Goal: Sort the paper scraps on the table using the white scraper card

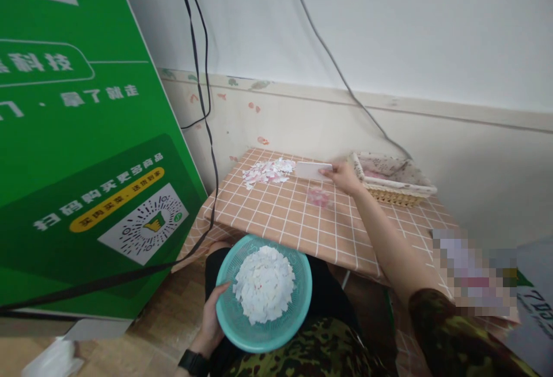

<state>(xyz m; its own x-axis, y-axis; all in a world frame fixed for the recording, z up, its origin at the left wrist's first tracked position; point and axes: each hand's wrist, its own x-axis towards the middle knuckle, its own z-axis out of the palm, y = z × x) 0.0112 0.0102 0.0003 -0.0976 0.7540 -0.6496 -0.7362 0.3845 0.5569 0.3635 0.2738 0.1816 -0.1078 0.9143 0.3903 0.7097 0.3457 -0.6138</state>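
Observation:
My left hand (212,312) grips the rim of a turquoise plastic colander (228,328) on my lap. A heap of small white paper-like pieces (264,285) lies inside it. Over the table, my right hand (343,176) is closed on the right end of a flat white rectangular piece (307,170); whether it is a card or a thin scraper I cannot tell. Its left end reaches the edge of a pile of white and pinkish scraps (270,171). A blurred pink, see-through patch (319,197) shows on the cloth below my right hand.
A brown checked cloth covers the table (276,216). A lined wicker basket (395,190) stands at its back right, against the wall. On the left is a green cabinet (86,129) with dark cables (207,77) hanging beside it. A pixelated area covers the table's right corner.

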